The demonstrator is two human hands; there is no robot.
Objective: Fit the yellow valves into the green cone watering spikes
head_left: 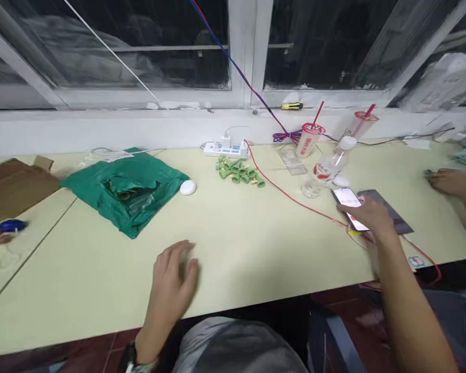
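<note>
My left hand point(174, 282) lies flat on the pale yellow table point(236, 243) near its front edge, fingers stretched out and holding nothing. My right hand point(367, 215) rests on a lit phone point(347, 199) lying on the table at the right, fingers touching its screen. A dark flat pad point(392, 215) lies under and beside the phone. A thin red wire point(295, 199) runs across the table to the phone. A heap of green pipe fittings point(238, 172) sits at the middle back, beside a white power strip point(226, 150).
A crumpled green plastic bag point(126, 189) and a white egg-shaped object point(188, 187) lie left of centre. A clear water bottle point(324, 171) and two cups with red straws point(309, 139) stand at the right back. Another person's hand point(448, 181) rests at the far right. Cardboard point(15, 181) lies at the left.
</note>
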